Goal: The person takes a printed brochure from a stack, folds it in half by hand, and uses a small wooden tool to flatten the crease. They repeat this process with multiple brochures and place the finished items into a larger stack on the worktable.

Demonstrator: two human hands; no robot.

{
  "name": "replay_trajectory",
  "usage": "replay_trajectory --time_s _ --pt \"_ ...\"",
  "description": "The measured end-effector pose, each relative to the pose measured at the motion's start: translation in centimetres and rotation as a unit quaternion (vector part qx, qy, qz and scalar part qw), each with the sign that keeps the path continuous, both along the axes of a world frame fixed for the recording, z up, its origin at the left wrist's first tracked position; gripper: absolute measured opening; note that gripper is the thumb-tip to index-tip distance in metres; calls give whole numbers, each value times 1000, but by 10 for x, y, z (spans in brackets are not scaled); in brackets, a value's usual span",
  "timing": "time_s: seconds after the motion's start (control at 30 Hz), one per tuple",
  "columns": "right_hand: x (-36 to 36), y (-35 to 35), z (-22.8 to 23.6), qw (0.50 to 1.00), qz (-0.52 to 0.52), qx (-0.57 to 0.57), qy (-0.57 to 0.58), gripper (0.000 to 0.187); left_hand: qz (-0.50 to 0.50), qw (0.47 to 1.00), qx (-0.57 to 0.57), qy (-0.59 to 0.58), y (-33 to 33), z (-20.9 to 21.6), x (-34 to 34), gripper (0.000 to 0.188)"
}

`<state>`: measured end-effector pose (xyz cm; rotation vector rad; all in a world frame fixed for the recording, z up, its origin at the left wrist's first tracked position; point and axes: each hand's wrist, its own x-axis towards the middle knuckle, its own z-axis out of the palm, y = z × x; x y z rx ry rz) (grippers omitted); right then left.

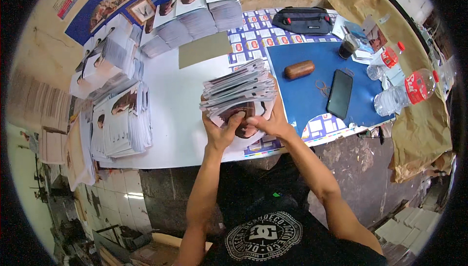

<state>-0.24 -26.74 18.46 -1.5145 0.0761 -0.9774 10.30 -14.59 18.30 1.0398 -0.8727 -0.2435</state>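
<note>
Both my hands grip one thick stack of printed booklets (240, 85) over the table's front part. My left hand (220, 130) is closed on the stack's left side, and my right hand (277, 120) on its right side. The two thumbs press near each other on the dark picture of the near cover. At the far end the booklets' edges fan out unevenly. Fingers beneath and behind the stack are mostly hidden. Left of my hands, a leaning pile of similar booklets (119, 122) lies on the white sheet (170, 115).
Tall booklet stacks (195, 20) line the table's back left, beside a tan card (204, 49). On the right blue sheet (287, 88) lie a phone (340, 94) and brown case (299, 69). A dark drink (348, 47), water bottles (407, 93) and black waist bag (304, 21) stand beyond.
</note>
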Motion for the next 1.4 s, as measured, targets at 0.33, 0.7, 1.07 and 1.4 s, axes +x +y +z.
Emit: replay_trajectory --time_s 0.33,0.7,1.07,1.4 --pt "-31 -17 -67 949 144 -36 279 142 -107 978 179 30 18 -64 -2 55" --pt "-67 35 132 698 -41 -582 415 96 -84 993 73 35 5 -54 1 109" --pt "-10 17 154 658 -67 -670 338 95 -9 987 92 -130 10 -61 5 128" --pt "-28 -22 156 694 -5 -560 452 84 -10 994 64 -93 11 -62 6 131"
